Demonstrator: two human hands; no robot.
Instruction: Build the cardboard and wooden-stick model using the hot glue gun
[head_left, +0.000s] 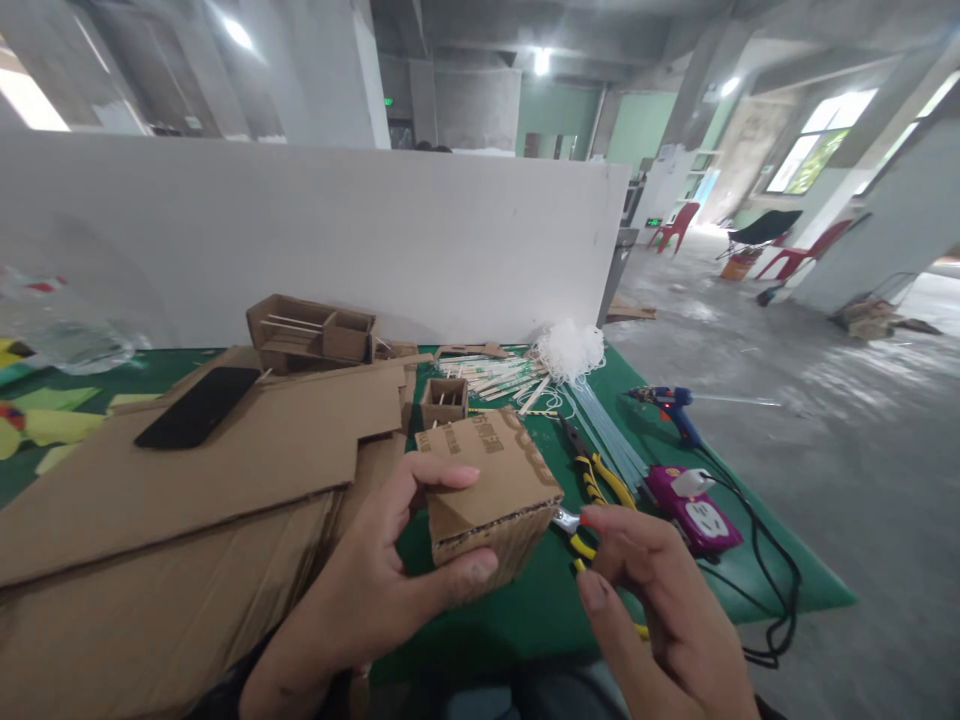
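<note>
A small brown cardboard box (pixel 499 480) with printed marks on its top is held above the green table (pixel 480 630). My left hand (pixel 409 545) grips it from the left, fingers on the top and thumb on the near side. To the right of the box is my right hand (pixel 652 600), its thumb and index finger apart and nothing visible between them. Behind that hand lie pliers with yellow handles (pixel 581 545), partly covered. Long-nose pliers (pixel 592 470) rest just beyond the box.
Cardboard sheets (pixel 285 440) with a black phone (pixel 199 408) cover the left. A cardboard holder (pixel 315 330), wooden sticks (pixel 499 378) and white string (pixel 570 350) lie at the back. At right are a blue glue gun (pixel 675 405), a purple power strip (pixel 694 510) and cables.
</note>
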